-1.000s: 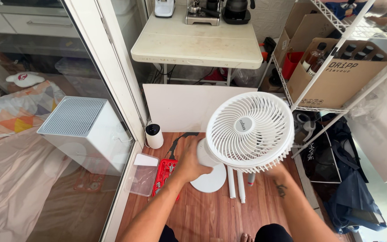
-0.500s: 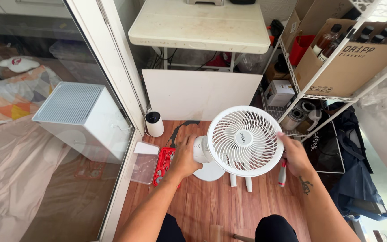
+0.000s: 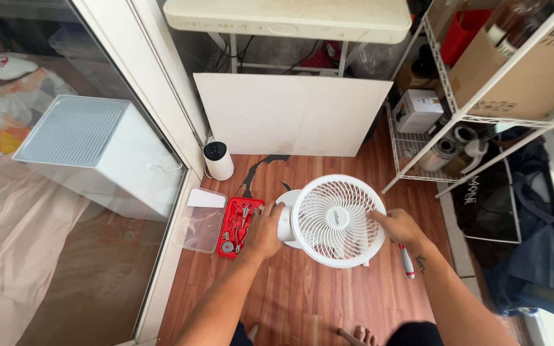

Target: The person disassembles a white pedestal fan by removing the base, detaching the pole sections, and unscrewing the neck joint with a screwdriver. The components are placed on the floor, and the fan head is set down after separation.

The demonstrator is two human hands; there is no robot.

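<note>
On the wood floor, white fan head [image 3: 336, 220] grille-up, left hand [image 3: 263, 229] and right hand [image 3: 400, 225] gripping its sides.

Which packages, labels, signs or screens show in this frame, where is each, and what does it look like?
Cardboard box: upper shelf of the wire rack, top right; large, brown, dark print on its side, bottles inside.
White box: lower rack shelf; small, squarish, dark markings.
Fan badge: centre of the white fan grille between both hands; small round grey label.
Red tool case: floor, beside the left hand; open, rectangular.
No screens or signs.
</note>
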